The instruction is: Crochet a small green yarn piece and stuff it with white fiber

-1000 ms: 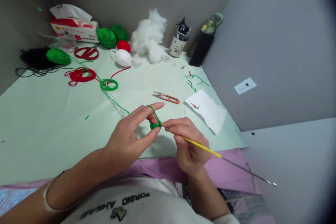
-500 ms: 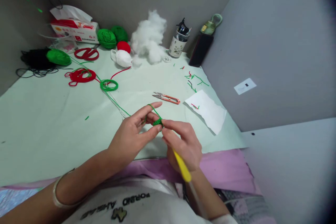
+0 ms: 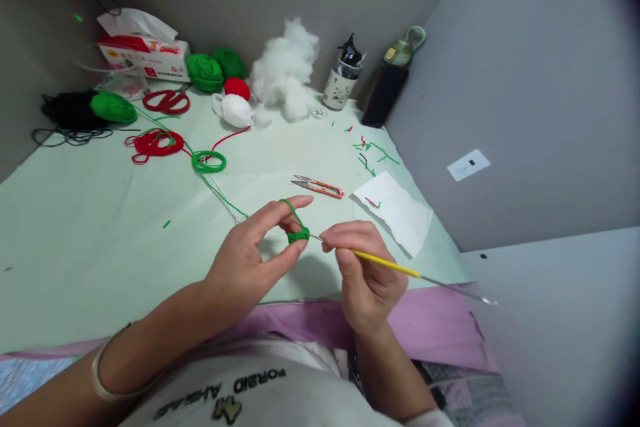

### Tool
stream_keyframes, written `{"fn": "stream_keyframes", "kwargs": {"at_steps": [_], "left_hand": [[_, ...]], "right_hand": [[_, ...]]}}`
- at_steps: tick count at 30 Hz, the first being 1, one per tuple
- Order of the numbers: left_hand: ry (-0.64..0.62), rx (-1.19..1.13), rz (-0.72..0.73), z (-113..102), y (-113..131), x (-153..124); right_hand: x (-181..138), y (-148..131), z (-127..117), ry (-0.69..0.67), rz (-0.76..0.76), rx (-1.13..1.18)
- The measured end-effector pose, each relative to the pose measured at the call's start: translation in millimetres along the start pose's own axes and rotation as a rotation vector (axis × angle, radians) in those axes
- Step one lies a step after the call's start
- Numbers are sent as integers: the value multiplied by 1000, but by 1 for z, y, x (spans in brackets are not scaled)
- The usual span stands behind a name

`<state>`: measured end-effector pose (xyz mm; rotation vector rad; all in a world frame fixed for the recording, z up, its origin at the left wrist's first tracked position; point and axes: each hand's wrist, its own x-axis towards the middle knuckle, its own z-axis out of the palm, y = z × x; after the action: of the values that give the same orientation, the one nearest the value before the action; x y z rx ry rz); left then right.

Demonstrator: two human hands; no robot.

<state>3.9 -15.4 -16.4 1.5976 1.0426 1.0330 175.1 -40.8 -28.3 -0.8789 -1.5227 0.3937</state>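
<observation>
Between thumb and fingers, my left hand (image 3: 255, 247) pinches a small green crochet piece (image 3: 299, 235). Green yarn (image 3: 295, 211) runs from the piece up over the raised index finger. My right hand (image 3: 373, 273) grips a crochet hook (image 3: 385, 263) with a yellow handle and metal ends. Its thin tip meets the right edge of the green piece; whether it is through a stitch I cannot tell. The hook's other end points out to the right. Beyond my hands lie orange thread snips (image 3: 319, 187), blades to the left.
Behind stand yarn balls (image 3: 205, 73), white stuffing (image 3: 285, 70), a pen jar (image 3: 341, 83), a dark bottle (image 3: 385, 95) and a tissue pack (image 3: 145, 57). Red scissors (image 3: 167, 102) and yarn coils (image 3: 209, 161) lie left. Torn paper (image 3: 395, 213) and yarn scraps (image 3: 373, 150) lie right.
My right hand has moved right, away from my left fingers, and the hook has swung from pointing down toward me to lying nearly level. The left hand has barely moved.
</observation>
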Motion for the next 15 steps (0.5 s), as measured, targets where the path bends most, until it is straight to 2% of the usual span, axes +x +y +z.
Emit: {"fn": "stream_keyframes", "kwargs": {"at_steps": [2,4,8,11,13,15], "left_hand": [[2,78,59,1,0,-1],[9,57,28,2,-1,-1],[19,-176,-138,5,-4,0],[32,-331,-183,7,-2,-1],[-16,-509,-271,7,1,-1],[-105,-707,-404,4,3,-1]], "right_hand": [[0,0,0,-1,54,50],[-1,1,1,-8,50,38],[-12,4,5,-68,-163,-240],[-21,9,11,-3,-308,-510],[-24,12,14,56,-341,-554],[-23,13,14,51,-324,-457]]}}
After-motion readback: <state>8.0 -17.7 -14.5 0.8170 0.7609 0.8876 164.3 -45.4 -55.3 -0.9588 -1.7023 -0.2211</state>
